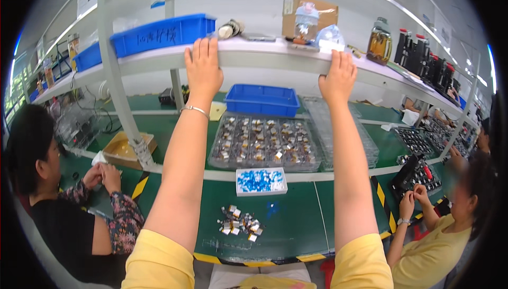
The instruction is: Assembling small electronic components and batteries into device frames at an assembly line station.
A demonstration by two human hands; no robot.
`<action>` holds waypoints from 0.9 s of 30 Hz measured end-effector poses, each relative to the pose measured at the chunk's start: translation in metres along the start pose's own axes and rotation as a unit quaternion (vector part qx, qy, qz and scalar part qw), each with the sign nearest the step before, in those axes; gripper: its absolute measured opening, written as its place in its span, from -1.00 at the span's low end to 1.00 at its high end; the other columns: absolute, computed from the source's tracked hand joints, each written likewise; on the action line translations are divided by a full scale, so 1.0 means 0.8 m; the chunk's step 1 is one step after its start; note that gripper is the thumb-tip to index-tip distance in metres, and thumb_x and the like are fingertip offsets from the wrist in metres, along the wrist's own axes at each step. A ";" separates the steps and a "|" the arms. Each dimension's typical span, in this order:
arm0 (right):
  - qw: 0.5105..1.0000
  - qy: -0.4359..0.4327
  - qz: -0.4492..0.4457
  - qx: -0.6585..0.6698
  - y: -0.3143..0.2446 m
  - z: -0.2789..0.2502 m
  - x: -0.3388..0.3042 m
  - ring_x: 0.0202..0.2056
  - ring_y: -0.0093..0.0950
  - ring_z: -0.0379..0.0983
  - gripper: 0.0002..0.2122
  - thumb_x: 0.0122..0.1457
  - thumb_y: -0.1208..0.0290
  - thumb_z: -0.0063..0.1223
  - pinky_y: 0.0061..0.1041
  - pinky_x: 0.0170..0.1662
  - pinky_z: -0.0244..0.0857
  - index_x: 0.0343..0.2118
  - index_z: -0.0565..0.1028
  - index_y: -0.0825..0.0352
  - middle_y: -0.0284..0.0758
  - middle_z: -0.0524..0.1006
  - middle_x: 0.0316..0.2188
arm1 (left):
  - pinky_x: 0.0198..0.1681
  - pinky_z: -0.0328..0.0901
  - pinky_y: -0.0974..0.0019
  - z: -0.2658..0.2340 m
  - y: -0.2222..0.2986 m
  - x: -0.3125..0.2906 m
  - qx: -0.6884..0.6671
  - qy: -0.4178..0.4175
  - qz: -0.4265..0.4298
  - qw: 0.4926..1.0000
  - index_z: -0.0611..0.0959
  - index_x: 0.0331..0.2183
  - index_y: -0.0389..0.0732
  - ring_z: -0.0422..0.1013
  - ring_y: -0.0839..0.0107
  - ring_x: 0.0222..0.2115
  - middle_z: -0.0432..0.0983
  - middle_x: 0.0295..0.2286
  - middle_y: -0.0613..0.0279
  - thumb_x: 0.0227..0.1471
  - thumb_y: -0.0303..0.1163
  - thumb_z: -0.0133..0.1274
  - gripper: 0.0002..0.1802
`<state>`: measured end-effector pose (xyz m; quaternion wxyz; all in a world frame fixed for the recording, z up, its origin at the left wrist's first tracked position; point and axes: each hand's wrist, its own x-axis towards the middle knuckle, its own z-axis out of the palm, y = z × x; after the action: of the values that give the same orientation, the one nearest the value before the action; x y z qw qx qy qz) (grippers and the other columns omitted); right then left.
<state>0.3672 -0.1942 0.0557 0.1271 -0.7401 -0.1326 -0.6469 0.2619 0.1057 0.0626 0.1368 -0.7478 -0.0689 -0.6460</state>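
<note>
Both my arms reach up and forward to the front edge of the white shelf. My left hand lies on that edge with its fingers stretched out, just right of a blue bin. Farther right, my right hand rests on the same edge, fingers extended and holding nothing. Below, between my forearms, a clear compartment tray carries many small silvery parts. In front of it sits a white box of blue and white bits. A loose heap of small silvery parts lies nearest me.
Under the shelf stand a blue tray and stacked clear trays. A jar, bottle and cardboard box stand on the shelf. Co-workers sit left and right. A metal post rises at left.
</note>
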 end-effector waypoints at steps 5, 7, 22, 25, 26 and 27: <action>0.950 -0.015 0.085 0.301 -0.051 -0.034 -0.081 0.03 -0.19 0.19 -0.53 -0.09 0.49 0.05 -0.30 0.11 0.03 -0.03 0.29 0.31 -0.15 0.32 -0.05 | 0.10 0.00 0.04 -0.040 0.025 -0.056 -0.182 -0.015 -0.138 0.973 0.31 -0.02 -0.25 0.11 0.10 0.05 0.22 0.00 0.05 -0.22 -0.49 -0.01 -0.39; 0.835 -0.230 0.166 0.472 -0.068 -0.074 -0.156 0.02 -0.22 0.22 -0.54 -0.08 0.50 0.06 -0.35 0.10 0.05 -0.03 0.30 0.32 -0.14 0.34 -0.06 | 0.09 0.02 0.05 -0.057 0.029 -0.100 -0.257 -0.049 -0.228 0.938 0.31 -0.02 -0.27 0.12 0.06 0.04 0.22 0.00 0.01 -0.19 -0.46 0.00 -0.41; 0.687 -0.587 -0.112 0.413 -0.112 -0.191 -0.386 0.12 -0.20 0.09 -0.38 -0.13 0.10 0.20 -0.10 0.15 -0.13 0.01 0.31 0.27 -0.21 0.26 0.05 | 0.17 -0.15 -0.07 -0.201 0.058 -0.363 -0.347 -0.628 0.038 0.695 0.32 0.06 -0.06 -0.09 -0.03 0.17 0.01 0.14 0.01 -0.21 0.02 0.16 -0.21; 0.699 -0.556 -0.069 0.445 -0.109 -0.183 -0.387 0.03 -0.23 0.21 -0.56 -0.15 0.26 0.23 -0.18 0.10 -0.02 -0.14 0.44 0.25 -0.25 0.37 -0.08 | 0.09 0.05 0.05 -0.157 0.049 -0.348 -0.426 -0.590 0.064 0.683 0.45 -0.05 -0.12 0.15 0.04 0.05 0.24 0.02 0.00 -0.23 -0.14 0.22 -0.35; 0.700 -0.557 -0.063 0.442 -0.108 -0.184 -0.383 0.00 -0.24 0.24 -0.60 -0.15 0.29 0.22 -0.20 0.07 0.01 -0.19 0.46 0.26 -0.26 0.39 -0.12 | 0.00 0.15 0.13 -0.140 0.043 -0.332 -0.476 -0.640 0.001 0.603 0.48 -0.10 -0.16 0.25 0.11 -0.06 0.32 -0.08 0.03 -0.23 -0.22 0.22 -0.42; 0.702 -0.558 -0.057 0.439 -0.108 -0.183 -0.377 -0.03 -0.26 0.26 -0.65 -0.14 0.31 0.21 -0.23 0.05 0.04 -0.24 0.48 0.27 -0.27 0.41 -0.15 | -0.09 0.24 0.21 -0.124 0.038 -0.322 -0.519 -0.680 -0.062 0.515 0.51 -0.15 -0.19 0.35 0.18 -0.17 0.41 -0.18 0.05 -0.23 -0.30 0.22 -0.50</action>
<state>0.1626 -0.1759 -0.2230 0.3035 -0.8171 -0.4900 0.0099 0.1359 0.0669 -0.1822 -0.4045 -0.8908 0.1600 0.1312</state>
